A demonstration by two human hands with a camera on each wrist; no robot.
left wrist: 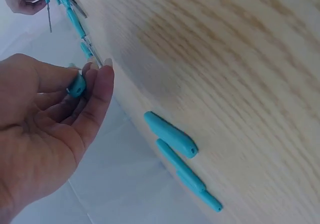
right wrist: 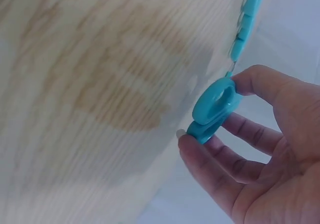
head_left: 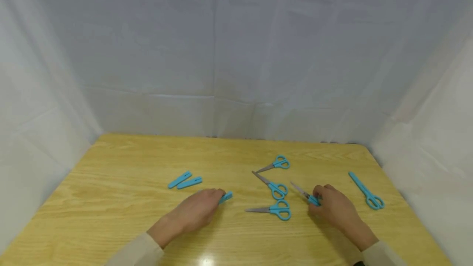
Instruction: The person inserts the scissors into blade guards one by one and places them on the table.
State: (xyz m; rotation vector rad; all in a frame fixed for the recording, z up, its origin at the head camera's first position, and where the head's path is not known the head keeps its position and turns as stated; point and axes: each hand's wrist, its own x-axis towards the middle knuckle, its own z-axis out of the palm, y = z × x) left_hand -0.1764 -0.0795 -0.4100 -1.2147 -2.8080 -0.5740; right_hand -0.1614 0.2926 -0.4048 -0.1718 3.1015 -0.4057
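My left hand (head_left: 201,208) pinches a blue scissors cover (head_left: 226,197) between thumb and fingers, just above the wooden table. Only the cover's end shows past the fingers; the left wrist view shows its rounded tip (left wrist: 76,86). On the right, my right hand (head_left: 334,208) holds a pair of scissors by its blue handles (right wrist: 216,103), thumb on one side and fingertips on the other. Its bare metal blades (head_left: 298,189) point away to the upper left. Between the hands lie three uncovered scissors: the far (head_left: 281,162), the middle (head_left: 277,190) and the near pair (head_left: 279,209).
Two blue covers (head_left: 180,179) lie side by side left of centre on the wooden table (head_left: 122,163). At the right lies one pair of scissors (head_left: 366,190) with its blades inside a cover. White cloth (head_left: 236,52) hangs behind the table and along both sides.
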